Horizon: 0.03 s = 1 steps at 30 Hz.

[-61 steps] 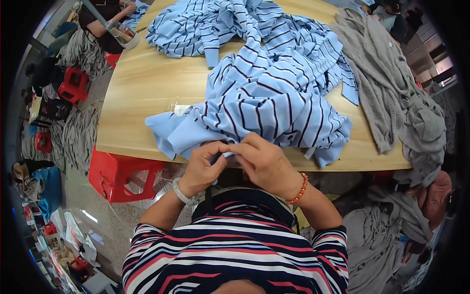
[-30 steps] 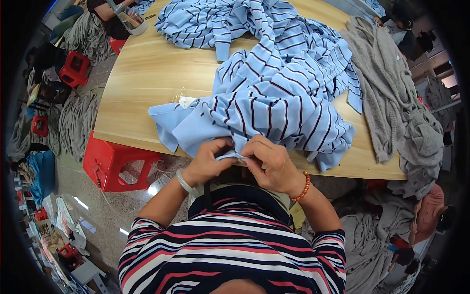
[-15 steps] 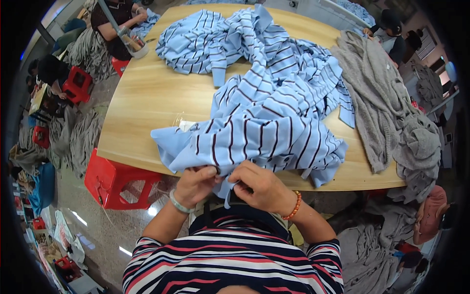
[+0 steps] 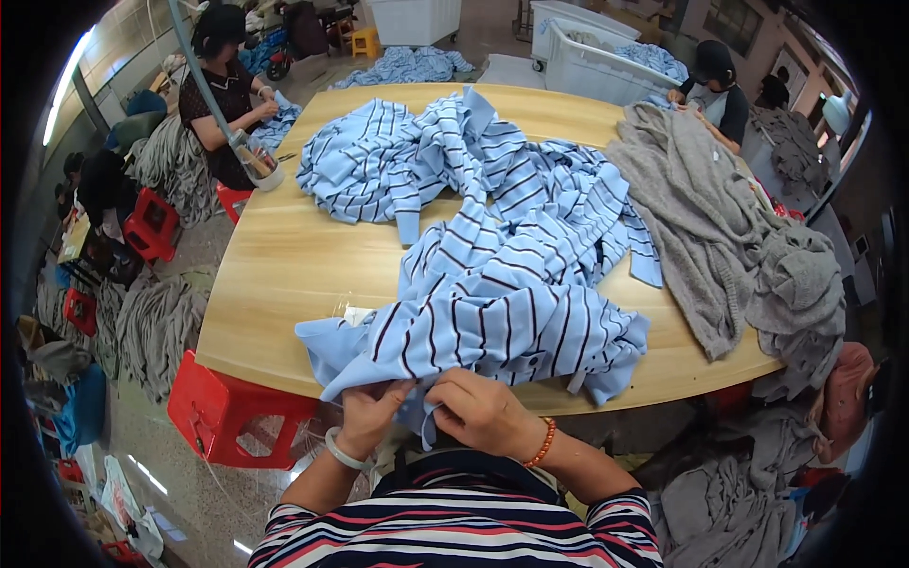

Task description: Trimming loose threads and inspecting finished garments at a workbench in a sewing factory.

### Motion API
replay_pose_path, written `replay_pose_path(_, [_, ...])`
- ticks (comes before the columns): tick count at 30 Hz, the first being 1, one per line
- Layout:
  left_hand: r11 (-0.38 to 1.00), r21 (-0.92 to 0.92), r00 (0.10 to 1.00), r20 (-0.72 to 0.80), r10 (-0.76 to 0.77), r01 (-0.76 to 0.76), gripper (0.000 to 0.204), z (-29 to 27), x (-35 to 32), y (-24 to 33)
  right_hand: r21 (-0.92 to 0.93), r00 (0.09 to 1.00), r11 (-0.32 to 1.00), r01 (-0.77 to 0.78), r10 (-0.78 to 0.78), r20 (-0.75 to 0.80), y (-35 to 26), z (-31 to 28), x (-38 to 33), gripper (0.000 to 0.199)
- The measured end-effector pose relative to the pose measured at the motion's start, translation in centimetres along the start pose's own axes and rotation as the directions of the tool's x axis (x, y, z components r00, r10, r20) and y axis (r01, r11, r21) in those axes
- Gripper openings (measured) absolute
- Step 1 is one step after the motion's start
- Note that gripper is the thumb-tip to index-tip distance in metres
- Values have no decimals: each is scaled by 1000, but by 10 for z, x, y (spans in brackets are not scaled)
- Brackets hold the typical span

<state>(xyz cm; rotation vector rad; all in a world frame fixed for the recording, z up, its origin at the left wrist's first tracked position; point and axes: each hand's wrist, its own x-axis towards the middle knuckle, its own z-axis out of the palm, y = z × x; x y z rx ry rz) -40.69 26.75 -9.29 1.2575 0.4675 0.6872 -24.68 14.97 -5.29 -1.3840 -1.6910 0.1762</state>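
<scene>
A light blue knit garment with dark and white stripes (image 4: 492,322) lies bunched at the near edge of the table, its plain blue band reaching to the left. My left hand (image 4: 374,417) pinches its lower edge, the thumb on top and the other fingers tucked under the cloth. Just to the right, my right hand (image 4: 481,414) is closed on the garment's edge, with a narrow blue strip (image 4: 429,428) hanging down from the fingers. The fingertips themselves are partly hidden by cloth. Small dark buttons show along the garment's front.
More striped blue garments (image 4: 369,161) are heaped farther back on the wooden table (image 4: 275,275). Grey knits (image 4: 691,208) drape over its right side. A red stool (image 4: 222,417) stands at the near left. Two people work across the table, beside a cup of tools (image 4: 262,172) and white bins (image 4: 606,71).
The view has tilted up, so the table's far side and the bins show more. Both hands keep their hold on the garment, having shifted slightly along its edge.
</scene>
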Motion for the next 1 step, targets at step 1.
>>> replay_pose_path(1, [960,233,987,-8,161,-155,45,0,4,-4,-8,1000,1000,12,-12,-6,0,0,1,21])
